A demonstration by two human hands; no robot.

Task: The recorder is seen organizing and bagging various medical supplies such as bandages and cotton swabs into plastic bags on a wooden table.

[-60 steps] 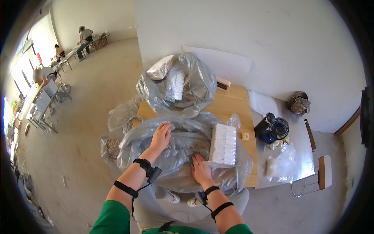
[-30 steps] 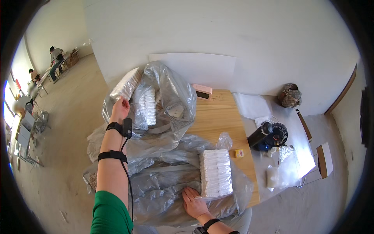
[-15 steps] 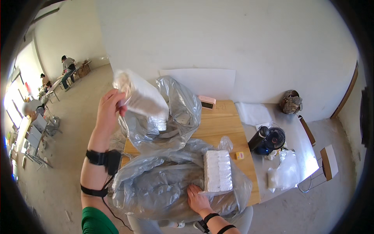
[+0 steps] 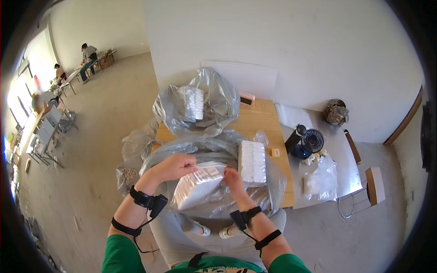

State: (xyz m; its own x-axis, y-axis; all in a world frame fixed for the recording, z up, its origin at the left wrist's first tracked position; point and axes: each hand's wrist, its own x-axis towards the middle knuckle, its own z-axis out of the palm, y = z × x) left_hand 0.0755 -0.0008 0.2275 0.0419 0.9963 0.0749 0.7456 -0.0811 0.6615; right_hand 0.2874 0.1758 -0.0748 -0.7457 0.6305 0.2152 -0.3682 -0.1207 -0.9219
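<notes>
A clear plastic-wrapped pack of white contents is tilted in front of me. My left hand pinches its upper left edge. At the upper right corner, the fingers of my right hand are closed on the wrapping. Under the pack spreads a crumpled grey plastic bag on the wooden table. To the right of it, on the same bag, lies a white ribbed pack. Farther off, another grey plastic bag stands open, with a similar white pack inside.
Beyond the table edge on the right, a metal-topped table carries a black bottle, a small fan and a clear bag. A yellow box and pink device sit on the wood. People work far left.
The wrapped pack came down from above the far bag to in front of me, in my left hand. My right hand left the near bag and met the pack's corner.
</notes>
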